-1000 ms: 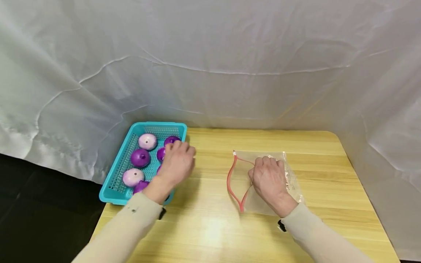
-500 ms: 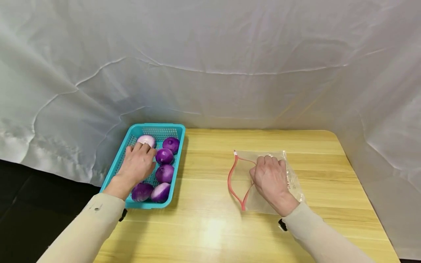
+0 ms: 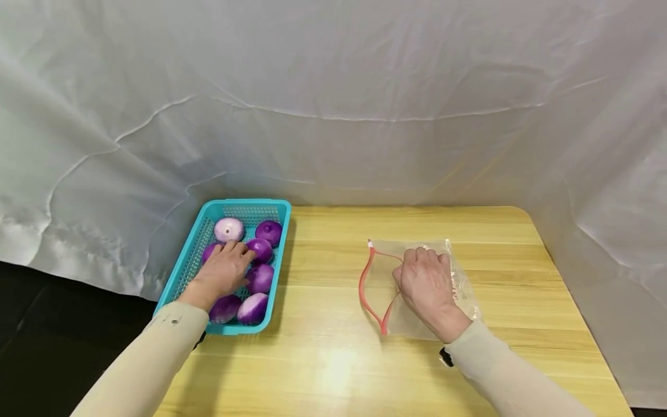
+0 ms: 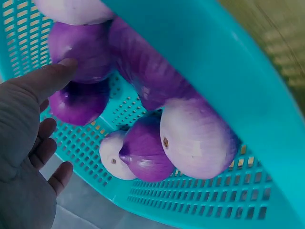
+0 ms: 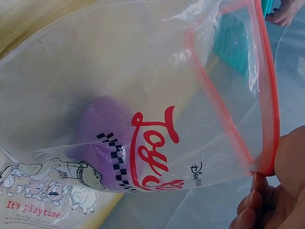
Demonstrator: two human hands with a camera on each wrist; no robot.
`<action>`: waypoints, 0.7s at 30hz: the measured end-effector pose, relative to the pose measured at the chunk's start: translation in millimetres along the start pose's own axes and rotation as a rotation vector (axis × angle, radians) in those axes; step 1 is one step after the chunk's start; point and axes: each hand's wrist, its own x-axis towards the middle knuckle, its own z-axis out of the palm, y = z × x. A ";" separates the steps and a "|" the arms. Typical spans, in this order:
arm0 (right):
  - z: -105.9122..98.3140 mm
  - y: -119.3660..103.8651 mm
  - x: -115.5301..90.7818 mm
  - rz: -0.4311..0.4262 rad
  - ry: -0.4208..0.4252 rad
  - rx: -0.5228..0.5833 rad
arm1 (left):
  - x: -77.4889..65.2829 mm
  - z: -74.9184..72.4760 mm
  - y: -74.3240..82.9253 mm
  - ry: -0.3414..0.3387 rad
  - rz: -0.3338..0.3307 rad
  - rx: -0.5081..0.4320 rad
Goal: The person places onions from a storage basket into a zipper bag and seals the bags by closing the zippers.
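Note:
In the head view my left hand [image 3: 221, 272] reaches over a turquoise plastic basket [image 3: 245, 202] holding several purple onions. Its fingers are extended and spread, close to a purple onion [image 3: 259, 250]. The left wrist view shows the thumb against or just in front of an onion [image 4: 88, 45]; contact is unclear. My right hand [image 3: 428, 289] pinches the red zip rim of a clear printed bag [image 5: 157, 62] between thumb and fingers [image 5: 257, 200]. The bag's mouth gapes to the left. A purple onion [image 5: 102, 124] shows through its side.
A pale wooden table [image 3: 323, 301] carries the basket at its left edge and the bag right of centre. Grey cloth [image 3: 333, 116] hangs behind and along the sides. Dark floor [image 3: 62, 324] shows at lower left.
My left hand has moved left from the basket's right side to above its middle, then slightly toward me. My right hand keeps its place at the bag.

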 end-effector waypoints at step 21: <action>-0.2 -4.6 -2.1 -0.027 0.040 -0.014 | 9.4 19.1 9.3 -0.018 0.177 0.205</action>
